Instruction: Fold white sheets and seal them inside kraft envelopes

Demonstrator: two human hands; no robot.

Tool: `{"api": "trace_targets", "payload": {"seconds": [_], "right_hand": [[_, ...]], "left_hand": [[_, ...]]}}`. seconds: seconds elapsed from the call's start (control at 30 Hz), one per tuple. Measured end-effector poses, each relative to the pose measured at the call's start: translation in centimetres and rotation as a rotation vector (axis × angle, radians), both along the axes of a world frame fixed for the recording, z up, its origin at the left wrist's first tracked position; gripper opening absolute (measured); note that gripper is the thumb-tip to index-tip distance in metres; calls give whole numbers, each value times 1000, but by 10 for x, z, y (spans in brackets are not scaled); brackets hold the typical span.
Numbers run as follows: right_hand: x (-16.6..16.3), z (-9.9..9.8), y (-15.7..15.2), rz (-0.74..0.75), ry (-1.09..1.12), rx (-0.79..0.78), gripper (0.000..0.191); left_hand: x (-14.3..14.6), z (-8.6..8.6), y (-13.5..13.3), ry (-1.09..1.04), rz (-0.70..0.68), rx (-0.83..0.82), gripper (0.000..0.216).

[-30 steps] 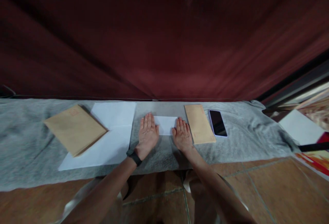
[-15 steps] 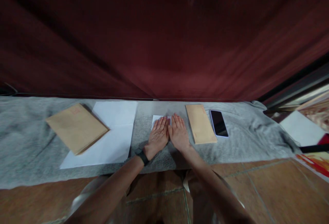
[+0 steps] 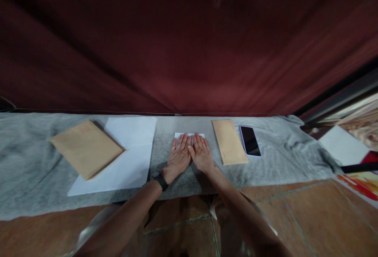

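Head view: left hand (image 3: 179, 156) and right hand (image 3: 201, 155) (touching) partly cover white paper (image 3: 177, 135).

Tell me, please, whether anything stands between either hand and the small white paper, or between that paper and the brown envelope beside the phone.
Nothing visible does: the left hand and right hand rest flat on the white paper. Past the right hand's edge, only grey cloth shows before the brown envelope.

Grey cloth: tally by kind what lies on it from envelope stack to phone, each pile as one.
Left envelope stack and right brown envelope: 2
Large white paper and small white paper: 2
Phone: 1
Total: 5
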State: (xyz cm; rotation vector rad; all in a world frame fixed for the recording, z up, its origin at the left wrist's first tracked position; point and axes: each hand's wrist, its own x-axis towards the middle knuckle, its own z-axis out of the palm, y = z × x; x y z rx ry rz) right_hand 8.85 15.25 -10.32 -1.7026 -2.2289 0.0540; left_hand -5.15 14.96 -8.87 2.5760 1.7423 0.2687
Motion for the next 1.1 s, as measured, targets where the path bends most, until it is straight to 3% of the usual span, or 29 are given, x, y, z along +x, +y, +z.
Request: {"api": "trace_targets", "payload": {"seconds": [0.2, 0.33, 0.5, 0.63, 0.8, 0.97, 1.1], "right_hand": [[14, -4, 1, -23, -52, 52, 64], [18, -6, 1, -34, -71, 60, 65], [17, -9, 1, -43, -88, 73, 67], [17, -8, 1, -41, -91, 63, 67], [17, -5, 1, -44, -93, 42, 67], [15, 6, -1, -12, -48, 34, 67], [8, 24, -7, 181, 20, 13, 77]], "left_hand": [[-10, 0, 1, -52, 122, 25, 59], [-24, 2, 7, -195, 205, -33, 59], [-41, 6, 22, -677, 239, -194, 55], [-46, 8, 28, -1046, 419, -320, 58], [-44, 12, 26, -1314, 593, -407, 67], [-41, 20, 25, -1515, 585, -512, 66], [-37, 30, 26, -1609, 511, -485, 57]]}}
